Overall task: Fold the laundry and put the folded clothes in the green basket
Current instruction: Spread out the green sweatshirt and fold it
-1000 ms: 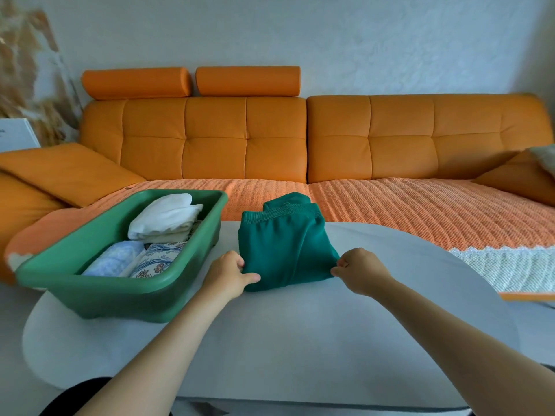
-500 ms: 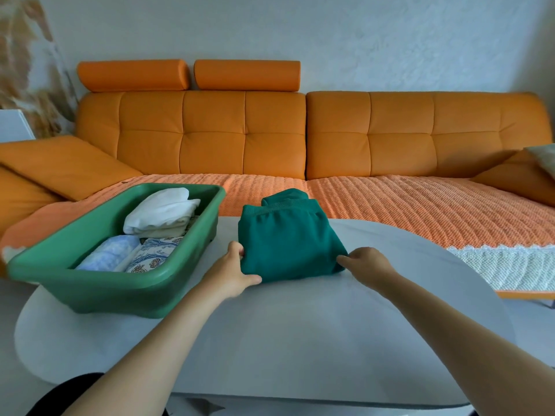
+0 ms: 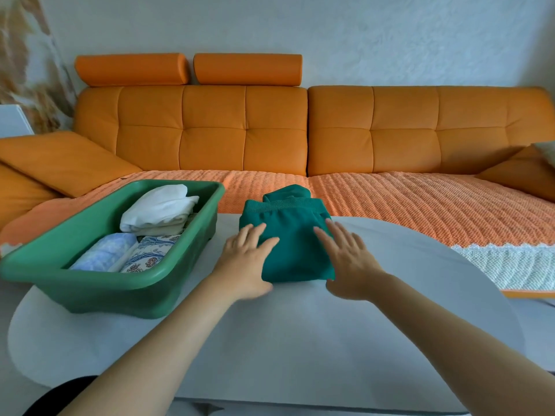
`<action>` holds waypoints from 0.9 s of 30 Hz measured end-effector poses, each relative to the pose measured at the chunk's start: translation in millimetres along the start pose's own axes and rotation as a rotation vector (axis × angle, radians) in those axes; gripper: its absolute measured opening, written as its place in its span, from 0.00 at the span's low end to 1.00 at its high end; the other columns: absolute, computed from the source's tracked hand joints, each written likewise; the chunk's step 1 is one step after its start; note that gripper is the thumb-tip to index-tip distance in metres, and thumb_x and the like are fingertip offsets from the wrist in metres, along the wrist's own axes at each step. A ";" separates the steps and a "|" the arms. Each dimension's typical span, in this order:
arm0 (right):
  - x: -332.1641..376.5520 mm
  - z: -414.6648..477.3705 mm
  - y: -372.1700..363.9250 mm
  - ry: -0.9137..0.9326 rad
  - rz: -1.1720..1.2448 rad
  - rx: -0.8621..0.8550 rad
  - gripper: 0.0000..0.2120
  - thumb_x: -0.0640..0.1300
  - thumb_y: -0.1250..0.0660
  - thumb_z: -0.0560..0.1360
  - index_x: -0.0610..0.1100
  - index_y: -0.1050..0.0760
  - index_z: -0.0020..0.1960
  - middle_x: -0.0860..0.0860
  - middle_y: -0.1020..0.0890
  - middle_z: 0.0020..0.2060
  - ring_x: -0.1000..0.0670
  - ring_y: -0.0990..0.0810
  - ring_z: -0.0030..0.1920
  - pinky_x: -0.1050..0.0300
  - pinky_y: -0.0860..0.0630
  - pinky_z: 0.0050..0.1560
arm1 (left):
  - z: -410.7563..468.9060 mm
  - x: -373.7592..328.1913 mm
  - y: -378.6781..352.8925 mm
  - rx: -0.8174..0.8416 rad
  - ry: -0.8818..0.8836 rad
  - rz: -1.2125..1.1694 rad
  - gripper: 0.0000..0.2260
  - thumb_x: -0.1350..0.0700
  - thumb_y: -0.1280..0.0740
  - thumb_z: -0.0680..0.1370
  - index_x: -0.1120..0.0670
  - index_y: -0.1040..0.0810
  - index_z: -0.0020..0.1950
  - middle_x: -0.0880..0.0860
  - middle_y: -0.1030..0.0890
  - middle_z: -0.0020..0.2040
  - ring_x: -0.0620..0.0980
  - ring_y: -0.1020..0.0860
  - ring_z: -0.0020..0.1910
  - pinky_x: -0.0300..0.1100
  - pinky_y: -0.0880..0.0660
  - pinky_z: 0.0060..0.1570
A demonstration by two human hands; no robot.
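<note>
Pale textured wall (image 3: 390, 31) backs a long orange tufted sofa (image 3: 405, 130) with two roll headrests (image 3: 246, 69) over its left half, an orange knitted throw (image 3: 405, 202) edged in white lace across the seat, loose orange cushions (image 3: 60, 160) at both ends, and a white oval table (image 3: 300, 340) in front, in soft even light.

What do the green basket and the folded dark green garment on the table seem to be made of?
The green basket is probably moulded plastic: smooth walls, a soft sheen and a rounded, rolled rim. The folded green garment looks like a thick, matte knit, perhaps sweatshirt fleece, with a ribbed band along its far edge.
</note>
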State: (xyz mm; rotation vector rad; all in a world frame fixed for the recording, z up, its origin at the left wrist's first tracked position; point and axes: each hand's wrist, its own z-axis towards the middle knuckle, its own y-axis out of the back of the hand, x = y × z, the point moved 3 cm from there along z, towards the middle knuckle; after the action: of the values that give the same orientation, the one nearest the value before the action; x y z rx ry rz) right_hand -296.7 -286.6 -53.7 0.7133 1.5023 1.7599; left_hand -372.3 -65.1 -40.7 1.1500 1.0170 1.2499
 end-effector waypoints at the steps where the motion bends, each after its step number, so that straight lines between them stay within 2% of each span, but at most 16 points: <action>1: 7.8 3.6 -3.0 0.077 -0.071 -0.002 0.53 0.52 0.32 0.70 0.51 0.67 0.80 0.46 0.64 0.80 0.43 0.64 0.80 0.41 0.56 0.79 | 2.8 -2.4 -6.8 0.069 0.000 0.027 0.45 0.47 0.31 0.72 0.44 0.55 0.81 0.53 0.58 0.82 0.58 0.58 0.80 0.55 0.51 0.77; 3: 18.3 13.7 -8.9 0.139 -0.199 -0.008 0.55 0.50 0.31 0.71 0.53 0.71 0.79 0.46 0.69 0.78 0.43 0.68 0.79 0.38 0.58 0.78 | 11.2 -3.7 -19.3 0.146 0.010 0.061 0.48 0.56 0.32 0.72 0.44 0.61 0.81 0.53 0.63 0.81 0.60 0.61 0.80 0.56 0.53 0.78; 6: 22.6 29.0 -17.4 0.112 -0.248 -0.013 0.54 0.46 0.30 0.73 0.53 0.71 0.79 0.45 0.65 0.80 0.41 0.61 0.80 0.38 0.50 0.78 | 22.8 -1.7 -25.9 0.149 0.012 -0.001 0.48 0.63 0.33 0.73 0.44 0.63 0.81 0.53 0.61 0.82 0.62 0.59 0.80 0.56 0.49 0.78; 8: 20.9 36.7 -18.8 0.058 -0.134 -0.010 0.46 0.41 0.34 0.76 0.54 0.62 0.81 0.48 0.57 0.81 0.42 0.45 0.79 0.45 0.34 0.72 | 29.9 1.9 -24.8 0.119 -0.001 -0.077 0.45 0.66 0.34 0.74 0.46 0.56 0.82 0.52 0.56 0.82 0.60 0.54 0.80 0.52 0.43 0.77; 10: 16.8 41.7 -15.9 0.051 0.032 -0.063 0.34 0.37 0.39 0.78 0.54 0.43 0.80 0.52 0.39 0.79 0.43 0.27 0.69 0.51 0.25 0.60 | 36.4 6.6 -20.4 0.080 -0.021 -0.168 0.37 0.68 0.36 0.75 0.47 0.44 0.81 0.51 0.47 0.82 0.57 0.46 0.80 0.48 0.39 0.75; 12: 15.7 42.3 -6.5 0.086 0.095 -0.125 0.25 0.36 0.39 0.76 0.52 0.28 0.70 0.53 0.21 0.66 0.44 0.20 0.58 0.53 0.25 0.52 | 40.2 12.0 -13.3 0.085 -0.025 -0.263 0.32 0.67 0.39 0.75 0.45 0.33 0.77 0.50 0.38 0.79 0.55 0.39 0.78 0.47 0.37 0.74; 13: 15.4 41.2 -0.9 0.087 0.093 -0.120 0.22 0.36 0.39 0.74 0.52 0.25 0.65 0.53 0.18 0.57 0.44 0.20 0.54 0.53 0.26 0.48 | 40.3 14.1 -9.0 0.112 -0.025 -0.304 0.30 0.66 0.39 0.75 0.44 0.29 0.74 0.50 0.34 0.77 0.53 0.36 0.76 0.47 0.34 0.73; 15: 15.9 35.9 12.3 0.073 0.066 -0.063 0.17 0.38 0.38 0.72 0.51 0.23 0.57 0.52 0.18 0.46 0.45 0.22 0.46 0.54 0.29 0.42 | 37.9 13.8 3.5 0.154 -0.020 -0.338 0.25 0.65 0.40 0.72 0.46 0.20 0.65 0.49 0.22 0.68 0.52 0.26 0.69 0.47 0.25 0.63; 16: 16.7 31.5 20.4 0.072 0.062 -0.024 0.15 0.38 0.37 0.71 0.50 0.23 0.55 0.51 0.19 0.43 0.46 0.24 0.43 0.53 0.29 0.41 | 34.2 10.1 11.7 0.175 -0.028 -0.324 0.20 0.65 0.40 0.71 0.50 0.18 0.57 0.49 0.17 0.58 0.53 0.21 0.59 0.46 0.22 0.53; 17: 18.1 25.8 30.6 0.080 0.076 0.020 0.14 0.38 0.37 0.70 0.50 0.23 0.53 0.52 0.20 0.41 0.47 0.26 0.42 0.53 0.29 0.40 | 28.5 4.9 21.3 0.185 -0.038 -0.299 0.13 0.65 0.40 0.70 0.55 0.20 0.48 0.50 0.17 0.46 0.53 0.21 0.47 0.45 0.24 0.40; 18: 18.8 19.6 41.4 0.091 0.104 0.071 0.13 0.38 0.36 0.69 0.49 0.23 0.51 0.52 0.21 0.39 0.48 0.26 0.41 0.53 0.28 0.40 | 22.2 -0.3 31.7 0.195 -0.041 -0.278 0.06 0.65 0.40 0.69 0.58 0.25 0.41 0.51 0.22 0.37 0.51 0.25 0.37 0.44 0.31 0.30; 19: 18.9 12.5 52.9 0.100 0.138 0.123 0.12 0.37 0.36 0.68 0.49 0.23 0.48 0.53 0.21 0.38 0.49 0.25 0.41 0.54 0.28 0.40 | 15.0 -6.0 43.2 0.213 -0.044 -0.269 0.03 0.65 0.39 0.68 0.57 0.30 0.36 0.51 0.27 0.32 0.50 0.30 0.32 0.43 0.38 0.27; 21: 19.5 -3.1 76.7 0.102 0.237 0.217 0.11 0.36 0.37 0.66 0.47 0.24 0.44 0.52 0.21 0.36 0.50 0.24 0.40 0.55 0.27 0.38 | -1.5 -14.2 63.9 0.277 -0.039 -0.302 0.08 0.64 0.38 0.66 0.55 0.35 0.34 0.50 0.33 0.29 0.50 0.36 0.28 0.42 0.45 0.26; 24: 19.3 -23.6 110.2 0.078 0.379 0.311 0.10 0.36 0.38 0.65 0.43 0.22 0.44 0.47 0.18 0.38 0.48 0.21 0.39 0.48 0.22 0.41 | -21.1 -18.3 92.6 0.417 -0.038 -0.489 0.13 0.65 0.36 0.63 0.52 0.39 0.32 0.48 0.38 0.27 0.49 0.40 0.28 0.43 0.47 0.28; 27: 13.7 -28.4 140.4 0.022 0.476 0.356 0.09 0.36 0.37 0.68 0.44 0.21 0.45 0.48 0.18 0.37 0.50 0.20 0.37 0.51 0.23 0.39 | -23.0 -15.8 119.4 0.503 -0.011 -0.739 0.08 0.64 0.35 0.60 0.56 0.33 0.33 0.50 0.32 0.29 0.49 0.34 0.29 0.41 0.41 0.30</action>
State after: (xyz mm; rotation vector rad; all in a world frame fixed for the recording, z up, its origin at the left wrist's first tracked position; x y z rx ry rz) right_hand -349.5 -303.4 79.0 1.3248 1.7897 1.8504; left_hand -415.5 -82.5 72.8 0.9883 1.6125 0.4056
